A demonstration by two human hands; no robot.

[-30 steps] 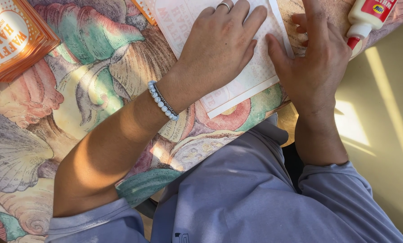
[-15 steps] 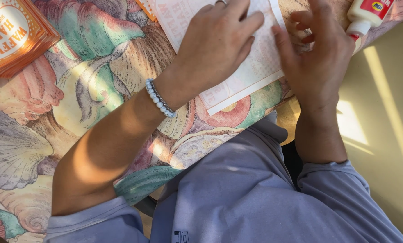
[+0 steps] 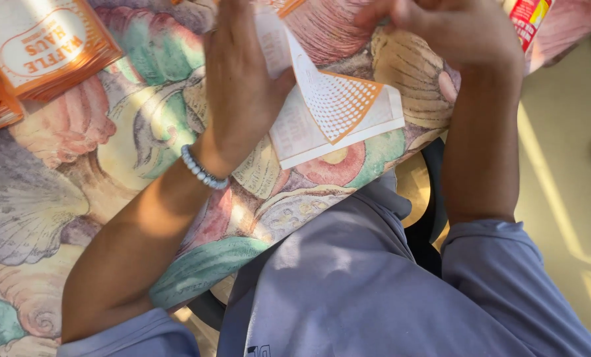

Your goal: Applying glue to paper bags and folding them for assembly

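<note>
Nearest the camera lies the lap of the person, in a grey-blue short-sleeved shirt, pressed up against the edge of a tabletop spread with a cloth printed in large pastel seashells. The left forearm crosses that cloth, a band of pale blue beads round the wrist. Beyond it the left hand is closed on the near flap of a flat white paper carton blank with an orange dotted panel, thumb under and fingers over, bending the flap up off the cloth while the lower part lies flat near the tabletop edge. The right hand is curled over the far end of the same sheet; its fingertips are cut off by the frame, so its grip cannot be told. Just past it stands a white glue bottle with a red label. Far left, a stack of orange-edged printed cartons rests on the cloth.
</note>
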